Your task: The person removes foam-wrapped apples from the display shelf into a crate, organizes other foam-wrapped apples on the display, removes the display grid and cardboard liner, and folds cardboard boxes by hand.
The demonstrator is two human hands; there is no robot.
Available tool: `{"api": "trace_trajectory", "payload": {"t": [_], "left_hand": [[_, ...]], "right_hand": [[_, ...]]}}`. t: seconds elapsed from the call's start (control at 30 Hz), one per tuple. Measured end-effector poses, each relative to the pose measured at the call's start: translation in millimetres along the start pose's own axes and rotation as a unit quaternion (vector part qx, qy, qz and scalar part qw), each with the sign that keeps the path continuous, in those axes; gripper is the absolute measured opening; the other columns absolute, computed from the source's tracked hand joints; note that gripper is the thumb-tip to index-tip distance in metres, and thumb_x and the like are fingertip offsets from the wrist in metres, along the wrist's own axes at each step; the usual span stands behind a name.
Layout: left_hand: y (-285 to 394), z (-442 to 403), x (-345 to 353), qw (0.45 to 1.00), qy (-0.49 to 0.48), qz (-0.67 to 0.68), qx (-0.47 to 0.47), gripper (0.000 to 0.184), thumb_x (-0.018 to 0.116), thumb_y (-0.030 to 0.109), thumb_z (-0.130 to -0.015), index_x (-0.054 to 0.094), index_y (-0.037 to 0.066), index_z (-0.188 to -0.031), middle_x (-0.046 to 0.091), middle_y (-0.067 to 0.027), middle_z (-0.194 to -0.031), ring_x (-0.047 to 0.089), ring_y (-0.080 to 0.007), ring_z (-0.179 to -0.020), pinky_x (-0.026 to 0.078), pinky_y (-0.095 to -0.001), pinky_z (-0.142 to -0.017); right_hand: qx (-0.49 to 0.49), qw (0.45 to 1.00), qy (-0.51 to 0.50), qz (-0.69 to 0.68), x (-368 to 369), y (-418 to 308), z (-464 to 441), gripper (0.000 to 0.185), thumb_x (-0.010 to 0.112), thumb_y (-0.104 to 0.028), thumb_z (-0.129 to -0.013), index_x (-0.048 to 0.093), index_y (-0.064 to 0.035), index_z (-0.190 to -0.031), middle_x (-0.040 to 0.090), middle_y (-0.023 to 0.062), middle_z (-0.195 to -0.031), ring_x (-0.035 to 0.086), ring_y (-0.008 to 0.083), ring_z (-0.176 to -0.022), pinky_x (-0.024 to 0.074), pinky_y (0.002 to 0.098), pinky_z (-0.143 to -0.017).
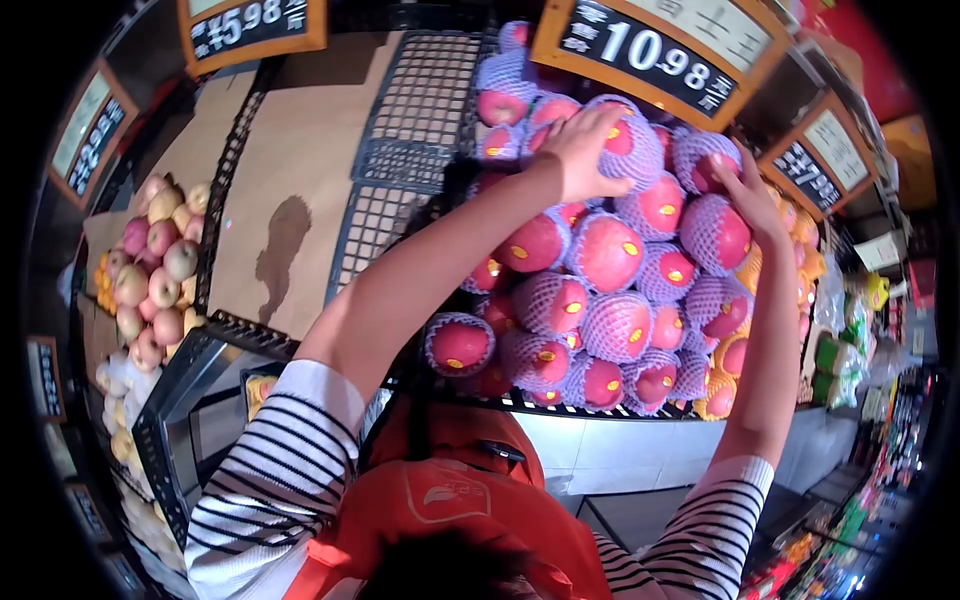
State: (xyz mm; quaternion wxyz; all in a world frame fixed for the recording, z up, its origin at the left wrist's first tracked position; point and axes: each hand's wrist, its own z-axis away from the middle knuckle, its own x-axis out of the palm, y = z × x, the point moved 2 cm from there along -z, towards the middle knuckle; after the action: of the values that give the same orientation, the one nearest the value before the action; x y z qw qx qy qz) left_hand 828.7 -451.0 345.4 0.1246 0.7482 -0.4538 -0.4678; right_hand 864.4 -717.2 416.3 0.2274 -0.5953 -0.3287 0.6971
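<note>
Red apples in purple foam nets [608,252] are heaped in a black crate, many with a yellow sticker. Near the top of the heap, my left hand [580,150] is wrapped round the left side of one netted apple [632,150]. At the heap's upper right, my right hand [752,192] has its fingers against the right side of another netted apple [705,160]. Both of these apples rest on or among the others. Part of each hand's fingers is hidden behind the fruit.
Price signs [660,50] stand behind the heap. Brown cardboard [300,170] and black grid crates [425,100] lie to the left, with loose pink apples [155,270] beyond. Yellow-netted fruit [722,392] borders the right side. A dark angular stand [185,400] is at lower left.
</note>
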Motion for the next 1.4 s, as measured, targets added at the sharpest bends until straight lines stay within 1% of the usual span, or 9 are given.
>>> {"api": "trace_trajectory", "payload": {"t": [0.23,0.43,0.6,0.7,0.8,0.97,1.03,1.17,1.4], "left_hand": [[2.8,32.8,-6.7,0.998,0.024,-0.066,-0.004,0.101,0.066,0.052,-0.071,0.012,0.005,-0.142,0.029,-0.0260,-0.134,0.029,-0.0429,-0.124,0.024,-0.0500,-0.103],[21.0,86.7,-30.0,0.999,-0.010,0.012,-0.027,0.077,0.065,0.042,-0.076,0.032,0.008,-0.136,0.026,-0.0238,-0.139,0.019,-0.0431,-0.131,0.019,-0.0502,-0.107],[42.7,165.4,-90.3,0.998,0.004,0.066,-0.018,0.073,0.069,0.028,-0.075,0.034,0.006,-0.135,0.030,-0.0185,-0.139,0.018,-0.0409,-0.133,0.021,-0.0478,-0.107],[32.0,230.2,-110.8,0.992,0.074,0.031,-0.095,0.072,0.066,0.028,-0.080,0.029,0.003,-0.137,0.027,-0.0199,-0.140,0.018,-0.0379,-0.134,0.019,-0.0448,-0.107],[19.4,282.6,-93.8,0.943,0.068,0.162,-0.282,0.077,0.060,0.036,-0.084,0.020,-0.002,-0.138,0.025,-0.0261,-0.139,0.020,-0.0426,-0.131,0.016,-0.0465,-0.107],[33.8,309.8,-62.0,0.915,0.036,0.275,-0.293,0.079,0.054,0.041,-0.087,0.015,-0.004,-0.139,0.021,-0.0277,-0.140,0.021,-0.0371,-0.132,0.019,-0.0393,-0.108],[36.8,313.1,-64.6,0.900,0.015,0.283,-0.333,0.080,0.054,0.042,-0.087,0.015,-0.004,-0.139,0.021,-0.0277,-0.140,0.022,-0.0365,-0.132,0.020,-0.0389,-0.108],[34.9,323.0,-70.4,0.879,-0.040,0.298,-0.369,0.085,0.056,0.043,-0.086,0.009,-0.004,-0.140,0.015,-0.0267,-0.142,0.019,-0.0349,-0.133,0.018,-0.0386,-0.109],[30.8,330.9,-63.1,0.901,-0.021,0.283,-0.329,0.082,0.057,0.035,-0.087,0.008,-0.005,-0.139,0.018,-0.0260,-0.142,0.018,-0.0340,-0.134,0.018,-0.0376,-0.108]], "right_hand": [[-0.016,0.998,0.017,0.051,3.0,-22.5,12.9,0.085,0.060,-0.045,-0.083,0.018,-0.0004,-0.141,0.033,0.0188,-0.139,0.035,0.0235,-0.127,0.0283,0.0299,-0.103],[-0.007,0.999,0.018,0.046,9.3,-29.4,6.1,0.086,0.065,-0.046,-0.079,0.022,-0.0039,-0.141,0.036,0.0186,-0.135,0.042,0.0261,-0.120,0.0370,0.0342,-0.097],[-0.158,0.899,0.224,0.342,4.3,-28.2,-2.1,0.077,0.067,-0.049,-0.075,0.044,0.0029,-0.126,0.047,0.0265,-0.123,0.045,0.0372,-0.116,0.0361,0.0400,-0.097],[-0.219,0.916,0.301,0.151,48.9,-93.9,30.2,0.049,0.065,-0.035,-0.082,0.055,0.0020,-0.113,0.059,0.0175,-0.106,0.057,0.0242,-0.100,0.0426,0.0325,-0.086],[-0.248,0.960,0.114,0.059,138.0,-156.8,47.2,0.034,0.060,-0.027,-0.087,0.057,0.0000,-0.107,0.065,0.0090,-0.086,0.060,0.0126,-0.079,0.0458,0.0250,-0.068],[-0.127,0.973,-0.008,0.194,272.9,-159.3,-24.6,0.081,0.048,-0.061,-0.081,0.047,0.0112,-0.118,0.056,0.0297,-0.109,0.055,0.0392,-0.104,0.0423,0.0390,-0.090],[-0.027,0.975,-0.093,0.198,301.7,-148.9,-61.6,0.084,0.042,-0.062,-0.084,0.049,0.0178,-0.110,0.063,0.0276,-0.090,0.066,0.0339,-0.078,0.0479,0.0390,-0.081],[0.095,0.954,-0.123,0.257,311.5,-155.3,-75.7,0.069,0.034,-0.051,-0.091,0.058,0.0140,-0.096,0.064,0.0226,-0.067,0.067,0.0285,-0.064,0.0512,0.0343,-0.076],[-0.036,0.951,-0.103,0.289,318.6,-153.6,-87.4,0.047,0.037,-0.028,-0.091,0.058,0.0137,-0.087,0.064,0.0236,-0.077,0.066,0.0301,-0.058,0.0525,0.0369,-0.052]]}}
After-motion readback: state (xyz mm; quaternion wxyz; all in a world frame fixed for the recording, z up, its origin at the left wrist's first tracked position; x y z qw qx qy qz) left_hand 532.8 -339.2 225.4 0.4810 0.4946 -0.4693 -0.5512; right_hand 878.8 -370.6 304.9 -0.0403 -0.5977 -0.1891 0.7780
